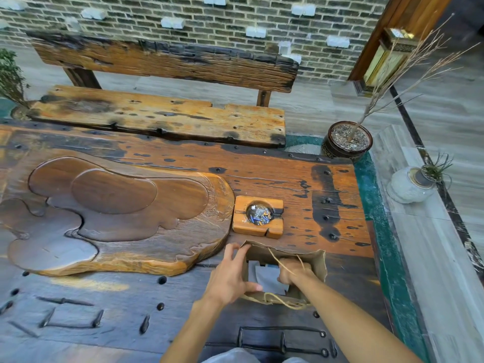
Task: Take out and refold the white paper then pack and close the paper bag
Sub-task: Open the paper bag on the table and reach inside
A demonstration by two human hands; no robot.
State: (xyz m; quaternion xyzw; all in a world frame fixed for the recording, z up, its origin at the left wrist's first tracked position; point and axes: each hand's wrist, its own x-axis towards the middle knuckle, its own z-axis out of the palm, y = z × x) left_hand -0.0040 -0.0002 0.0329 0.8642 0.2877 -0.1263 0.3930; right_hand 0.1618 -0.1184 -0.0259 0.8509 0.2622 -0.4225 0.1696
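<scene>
Paper bag (318,260): brown, standing open-mouthed on the near right part of the wooden table (262,163); I see straight down into it.
Bag contents: white paper (267,280), lying inside toward the left wall; a small dark-blue patch shows behind it, which I cannot identify.
Bag handles: twine; near handle (281,301) droops over the front rim, far handle (281,262) crosses my right wrist.
Left hand (233,276): fingers spread wide, fingertips on the far left corner of the rim, thumb pressed against the near rim, holding the mouth apart.
Right hand (292,271): sunk inside the bag beside the white paper, fingers curled; I cannot tell whether they grip anything.
Ashtray (258,216): square wooden block just beyond the bag, round bowl holding ash and butts.
Tea tray (112,213): large carved wooden slab left of the bag, basins bare.
Floor pot (347,140): dark, filled with dry matter, bare branch rising from it.
</scene>
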